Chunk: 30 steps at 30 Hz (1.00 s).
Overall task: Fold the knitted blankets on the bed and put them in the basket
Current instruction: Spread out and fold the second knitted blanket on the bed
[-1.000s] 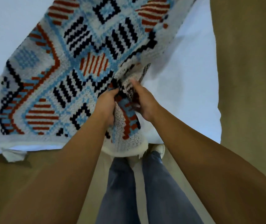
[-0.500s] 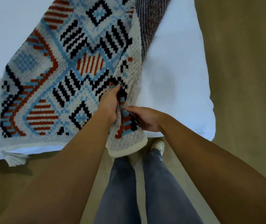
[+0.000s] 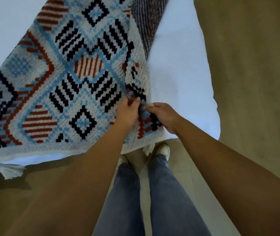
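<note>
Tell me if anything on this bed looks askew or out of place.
The patterned blanket lies skewed across the bed, a corner tassel hanging off the edge. Its right edge is bunched where the left hand and right hand grip it.

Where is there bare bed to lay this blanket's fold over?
Bare sheet right of the patterned blanket, out to the bed's edge; a smaller patch upper left. Crowded at the blanket's near right corner, where the left hand and right hand grip it.

Blanket (image 3: 71, 79) lies on the bed (image 3: 183, 86) — a second blanket (image 3: 150, 23) behind, partly beneath.
</note>
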Tool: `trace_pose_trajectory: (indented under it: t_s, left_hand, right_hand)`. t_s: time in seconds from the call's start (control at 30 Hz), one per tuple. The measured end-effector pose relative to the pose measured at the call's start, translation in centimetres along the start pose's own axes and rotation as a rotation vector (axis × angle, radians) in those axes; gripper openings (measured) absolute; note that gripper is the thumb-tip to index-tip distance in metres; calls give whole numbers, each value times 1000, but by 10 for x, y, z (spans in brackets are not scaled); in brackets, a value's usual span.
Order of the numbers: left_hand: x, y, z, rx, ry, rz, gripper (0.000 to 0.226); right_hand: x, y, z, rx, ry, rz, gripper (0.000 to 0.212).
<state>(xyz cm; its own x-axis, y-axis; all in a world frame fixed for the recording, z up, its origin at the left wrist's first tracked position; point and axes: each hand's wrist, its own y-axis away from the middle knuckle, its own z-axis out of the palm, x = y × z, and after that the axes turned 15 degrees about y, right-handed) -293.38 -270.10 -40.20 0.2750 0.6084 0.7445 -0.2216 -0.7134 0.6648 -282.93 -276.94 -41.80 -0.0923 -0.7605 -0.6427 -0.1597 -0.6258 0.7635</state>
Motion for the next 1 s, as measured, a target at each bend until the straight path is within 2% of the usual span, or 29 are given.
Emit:
trace_pose_trajectory:
  t_s: [0.1, 0.13, 0.2, 0.23, 0.3, 0.4, 0.53, 0.63, 0.67, 0.73, 0.83, 0.87, 0.93, 1.0]
  left_hand:
    - [-20, 8, 10, -109, -202, 99, 31]
    - [-27, 9, 13, -153, -345, 151, 41]
    - [-41, 14, 21, -217, -779, 270, 66]
    - [-47, 19, 28, -240, -976, 332, 73]
    - [-59, 26, 43, -340, -1203, 409, 73]
    - [-75, 33, 59, -493, -1382, 348, 73]
    - [-84, 26, 63, -483, -1470, 222, 84]
    - [-86, 24, 61, -507, -1480, 242, 86]
    - [-86, 24, 59, -511, -1474, 247, 86]
    - [-86, 26, 56, -519, -1468, 255, 83]
    - [-85, 29, 48, -531, -1471, 268, 79]
    - [-84, 31, 45, -532, -1471, 267, 79]
    - [-80, 37, 39, -536, -1467, 262, 77]
    - [-70, 43, 38, -542, -1473, 266, 76]
  right_hand:
    - [19, 8, -29, 329, 285, -91, 33]
    - [29, 12, -40, 449, 435, -101, 40]
    - [53, 21, -60, 659, 680, -53, 46]
    - [67, 26, -70, 733, 714, -3, 43]
    - [92, 31, -83, 813, 668, 104, 35]
    - [114, 30, -83, 789, 569, 215, 37]
    - [123, 28, -75, 490, 241, 172, 38]
    - [134, 33, -79, 338, 312, 194, 24]
    - [138, 34, -81, 343, 384, 188, 31]
    - [142, 37, -82, 468, 509, 201, 41]
    - [142, 43, -80, 683, 628, 281, 24]
    - [142, 44, -78, 681, 654, 311, 20]
    - [139, 51, -73, 645, 652, 347, 27]
    - [129, 60, -71, 626, 637, 310, 29]
